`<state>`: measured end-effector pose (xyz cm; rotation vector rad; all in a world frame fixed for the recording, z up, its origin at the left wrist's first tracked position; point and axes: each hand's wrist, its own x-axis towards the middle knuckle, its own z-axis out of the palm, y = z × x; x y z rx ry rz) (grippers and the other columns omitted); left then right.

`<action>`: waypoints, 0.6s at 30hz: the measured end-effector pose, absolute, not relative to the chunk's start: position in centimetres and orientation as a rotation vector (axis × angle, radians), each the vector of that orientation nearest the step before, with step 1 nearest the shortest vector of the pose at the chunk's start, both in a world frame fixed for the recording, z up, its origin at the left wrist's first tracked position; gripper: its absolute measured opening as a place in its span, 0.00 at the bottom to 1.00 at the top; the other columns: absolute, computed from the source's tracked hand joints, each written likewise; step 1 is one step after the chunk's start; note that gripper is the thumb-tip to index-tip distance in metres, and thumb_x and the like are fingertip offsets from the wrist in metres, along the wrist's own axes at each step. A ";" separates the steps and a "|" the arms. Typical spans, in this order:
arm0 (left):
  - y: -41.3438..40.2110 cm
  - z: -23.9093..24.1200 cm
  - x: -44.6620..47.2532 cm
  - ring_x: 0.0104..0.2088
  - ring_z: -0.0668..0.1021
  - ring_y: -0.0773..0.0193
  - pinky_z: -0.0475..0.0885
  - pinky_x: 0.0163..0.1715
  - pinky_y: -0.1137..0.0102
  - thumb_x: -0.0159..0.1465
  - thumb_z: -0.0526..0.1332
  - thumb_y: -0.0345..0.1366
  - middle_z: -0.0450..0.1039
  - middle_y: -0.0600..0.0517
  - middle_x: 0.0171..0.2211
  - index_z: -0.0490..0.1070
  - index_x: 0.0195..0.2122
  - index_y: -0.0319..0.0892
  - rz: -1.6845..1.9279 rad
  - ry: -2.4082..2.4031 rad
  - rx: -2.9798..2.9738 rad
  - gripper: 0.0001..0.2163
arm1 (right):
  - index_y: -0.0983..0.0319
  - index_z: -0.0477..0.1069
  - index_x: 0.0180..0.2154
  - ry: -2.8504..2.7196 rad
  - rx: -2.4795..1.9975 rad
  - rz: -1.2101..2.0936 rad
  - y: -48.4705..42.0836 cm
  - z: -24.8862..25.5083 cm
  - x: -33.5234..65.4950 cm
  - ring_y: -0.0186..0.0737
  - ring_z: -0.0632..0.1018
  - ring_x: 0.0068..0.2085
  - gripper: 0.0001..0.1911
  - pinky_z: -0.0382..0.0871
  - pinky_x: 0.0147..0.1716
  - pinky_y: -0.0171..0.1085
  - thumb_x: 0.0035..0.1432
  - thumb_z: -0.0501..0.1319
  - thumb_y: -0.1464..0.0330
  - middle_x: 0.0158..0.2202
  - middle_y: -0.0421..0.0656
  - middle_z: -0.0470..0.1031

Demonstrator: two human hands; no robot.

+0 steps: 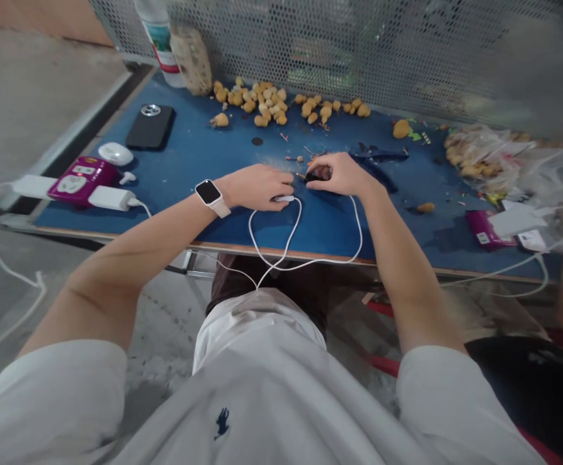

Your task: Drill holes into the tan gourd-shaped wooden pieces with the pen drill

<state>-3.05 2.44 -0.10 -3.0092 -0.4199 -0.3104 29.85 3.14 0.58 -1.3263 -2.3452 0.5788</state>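
Left hand and right hand, both curled.

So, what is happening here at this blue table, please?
A person sits at a blue table and works with both bare hands near its middle. The right hand pinches a small dark piece between its fingertips; what it is, I cannot tell. The left hand, with a watch on its wrist, lies curled over the end of a white cable. Small yellow pieces lie heaped at the back edge, and a black phone lies to the left.
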 end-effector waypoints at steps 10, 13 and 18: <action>3.3 -1.5 -3.1 0.42 0.87 0.51 0.74 0.41 0.60 0.91 0.64 0.45 0.88 0.44 0.51 0.87 0.49 0.45 -0.315 -0.496 -3.002 0.16 | 0.53 0.90 0.51 -2.290 -1.378 0.451 2.6 0.2 28.8 0.62 0.87 0.48 0.18 0.86 0.57 0.63 0.66 0.78 0.51 0.48 0.51 0.89; 3.2 -1.4 -3.1 0.42 0.87 0.50 0.74 0.41 0.60 0.91 0.63 0.43 0.89 0.43 0.51 0.87 0.50 0.44 -0.281 -0.489 -2.954 0.16 | 0.54 0.89 0.53 -2.238 -1.417 0.461 2.3 0.4 28.6 0.62 0.86 0.48 0.19 0.87 0.56 0.63 0.67 0.75 0.52 0.45 0.50 0.87; 3.0 -1.2 -2.9 0.43 0.87 0.50 0.76 0.42 0.60 0.90 0.64 0.43 0.88 0.44 0.49 0.88 0.49 0.44 -0.259 -0.523 -2.957 0.14 | 0.54 0.90 0.56 -2.249 -1.428 0.439 1.9 0.8 28.3 0.66 0.87 0.52 0.22 0.87 0.59 0.64 0.70 0.73 0.50 0.48 0.52 0.88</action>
